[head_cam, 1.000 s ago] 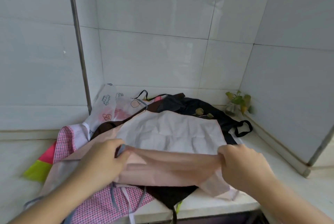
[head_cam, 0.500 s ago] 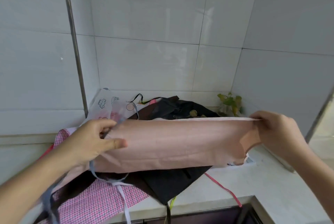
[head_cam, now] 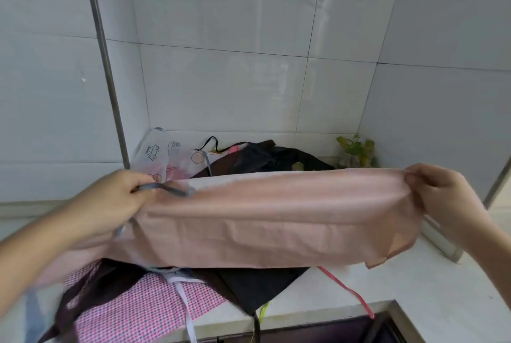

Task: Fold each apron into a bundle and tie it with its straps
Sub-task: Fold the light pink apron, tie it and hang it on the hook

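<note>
1. A pink apron (head_cam: 265, 218) is held stretched in the air between two hands above a white counter (head_cam: 414, 282) in a tiled corner.
2. The apron's left end is gripped by the left hand (head_cam: 110, 201), fingers closed on the cloth and on a grey strap (head_cam: 166, 189) that runs across the knuckles.
3. The right end is pinched shut in the right hand (head_cam: 439, 193), with a loose corner of cloth hanging below it.
4. The folded cloth is seen as a long band, its upper edge level and taut, its lower edge sagging.
5. Beneath it, more aprons are piled on the counter: a black one (head_cam: 257, 284), a pink checked one (head_cam: 138, 312) and a white printed one (head_cam: 163, 154) against the wall.
6. A pink strap (head_cam: 348, 291) is trailed across the counter to its front edge.
7. A small green plant (head_cam: 356, 149) is set in the far corner.
</note>
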A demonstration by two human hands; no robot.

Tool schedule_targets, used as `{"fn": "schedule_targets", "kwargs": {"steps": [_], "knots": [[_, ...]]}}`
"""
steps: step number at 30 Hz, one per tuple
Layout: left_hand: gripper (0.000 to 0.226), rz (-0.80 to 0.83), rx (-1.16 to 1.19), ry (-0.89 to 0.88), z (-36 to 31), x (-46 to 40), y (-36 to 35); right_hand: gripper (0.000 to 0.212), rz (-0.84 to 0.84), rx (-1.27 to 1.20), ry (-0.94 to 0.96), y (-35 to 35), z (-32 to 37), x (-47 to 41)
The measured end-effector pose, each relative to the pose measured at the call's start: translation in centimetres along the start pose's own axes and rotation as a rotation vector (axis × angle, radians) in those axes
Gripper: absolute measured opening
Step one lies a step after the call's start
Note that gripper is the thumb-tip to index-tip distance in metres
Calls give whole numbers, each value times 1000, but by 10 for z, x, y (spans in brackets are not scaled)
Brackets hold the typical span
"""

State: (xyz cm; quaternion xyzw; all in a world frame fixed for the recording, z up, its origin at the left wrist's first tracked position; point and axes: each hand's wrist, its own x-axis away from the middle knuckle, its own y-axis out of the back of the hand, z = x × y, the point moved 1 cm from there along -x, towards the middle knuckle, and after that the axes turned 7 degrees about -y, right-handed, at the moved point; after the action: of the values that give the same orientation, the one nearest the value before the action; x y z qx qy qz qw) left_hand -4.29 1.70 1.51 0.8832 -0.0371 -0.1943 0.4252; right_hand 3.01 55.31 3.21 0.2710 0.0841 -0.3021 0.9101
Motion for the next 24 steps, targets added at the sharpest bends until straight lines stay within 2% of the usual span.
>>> {"fn": "schedule_targets", "kwargs": {"steps": [4, 6, 8, 10, 11, 13, 14, 15, 17, 19, 21, 22, 23, 24], "knots": [[31, -23, -43, 90, 10, 3, -40, 24, -1, 83, -50, -24, -12, -2], [41, 27, 25, 115, 14, 4, -49, 29, 113, 60, -82, -32, -13, 1], [55, 185, 96, 94, 14, 7, -49, 39, 393, -26, -121, -34, -16, 1], [40, 419, 175, 59, 11, 9, -42, 63, 725, 79, -140, -30, -22, 0], [29, 512, 215, 40, 10, 10, -37, 63, 851, 193, -138, -28, -23, -1], [38, 614, 225, -18, 12, 8, -27, 38, 993, 392, -119, -23, -25, -5], [48, 640, 205, -41, 14, 3, -24, 22, 993, 487, -94, -24, -25, -9], [54, 637, 198, -33, 16, -2, -20, 18, 956, 562, -61, -24, -19, -13], [53, 593, 232, 2, 16, -21, -16, 25, 808, 578, -7, -28, -10, -32], [43, 459, 226, 9, 19, -48, -20, 29, 634, 421, -3, -42, -9, -55], [35, 276, 71, -12, 28, -76, -34, 32, 427, 286, -34, -67, -18, -80], [36, 189, -38, -21, 34, -89, -45, 23, 302, 269, -65, -79, -24, -89], [41, 105, -169, -17, 40, -100, -60, 5, 202, 237, -101, -92, -32, -95], [51, 34, -316, -7, 42, -104, -74, 23, 134, 223, -170, -104, -40, -98]]}}
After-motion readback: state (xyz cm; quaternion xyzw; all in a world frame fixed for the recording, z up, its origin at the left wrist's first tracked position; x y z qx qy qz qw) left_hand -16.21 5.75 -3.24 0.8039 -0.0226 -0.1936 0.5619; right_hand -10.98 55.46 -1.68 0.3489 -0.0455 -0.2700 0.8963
